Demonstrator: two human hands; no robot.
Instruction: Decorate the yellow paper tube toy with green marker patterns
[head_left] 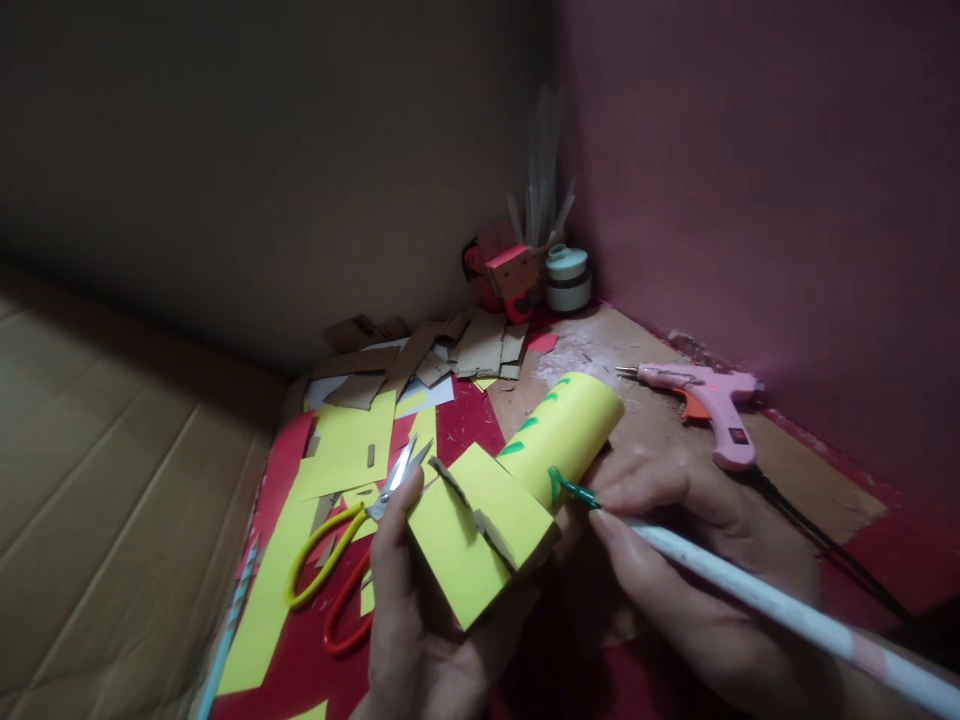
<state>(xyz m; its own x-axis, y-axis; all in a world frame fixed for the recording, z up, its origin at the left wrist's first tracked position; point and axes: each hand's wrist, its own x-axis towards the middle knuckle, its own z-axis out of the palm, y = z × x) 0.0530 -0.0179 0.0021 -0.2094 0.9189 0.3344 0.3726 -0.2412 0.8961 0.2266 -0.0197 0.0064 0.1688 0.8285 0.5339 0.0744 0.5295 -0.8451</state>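
Note:
My left hand (420,620) is closed around a yellow paper-covered cardboard block (480,530) joined to a yellow paper cylinder (566,430). Green painted marks run along the cylinder's left side. My right hand (690,560) pinches a long white paintbrush (750,585) whose green-tipped bristles touch the cylinder near its joint with the block. Both hands hover just above the work surface.
Yellow-handled scissors (345,535) lie on yellow paper sheets (345,450) at the left. A pink hot glue gun (709,395) with its cord rests at the right by the pink wall. Cardboard scraps (435,355), a small decorated box (514,280) and a white jar (567,278) sit in the corner.

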